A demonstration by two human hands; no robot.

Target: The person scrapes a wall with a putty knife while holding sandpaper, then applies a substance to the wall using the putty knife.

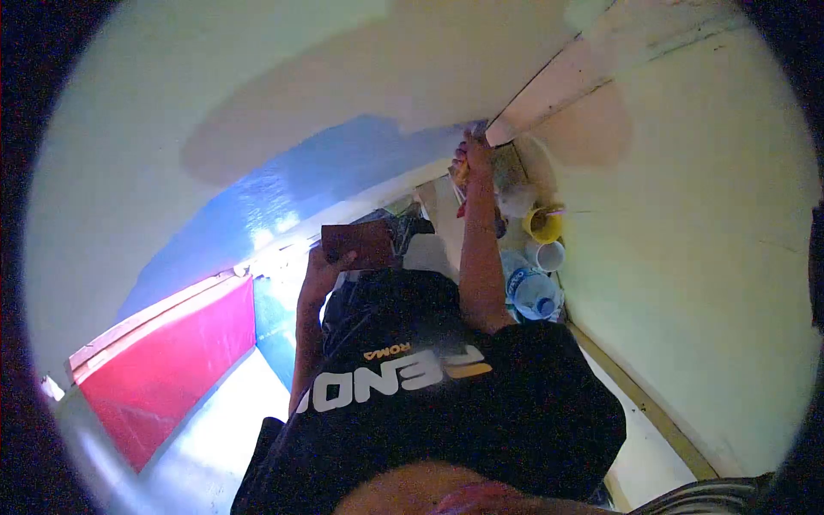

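Observation:
My right hand [474, 156] is raised to the corner where the blue-painted patch [283, 184] meets the bare wall. Its fingers are closed around a small tool with an orange-yellow handle [462, 175]; the fingers cover most of it. Lower down on the left, my left hand [324, 270] grips a flat, dark reddish-brown rectangular piece [365, 245], with the thumb lying over its face. That piece is held in front of my black shirt [481, 429].
Beside my right forearm stand a yellow cup [542, 225], a white cup [549, 255] and a clear plastic bottle with a blue cap [530, 290]. A plain wall [687, 257] rises on the right. At left are a red panel [172, 369] and bright light.

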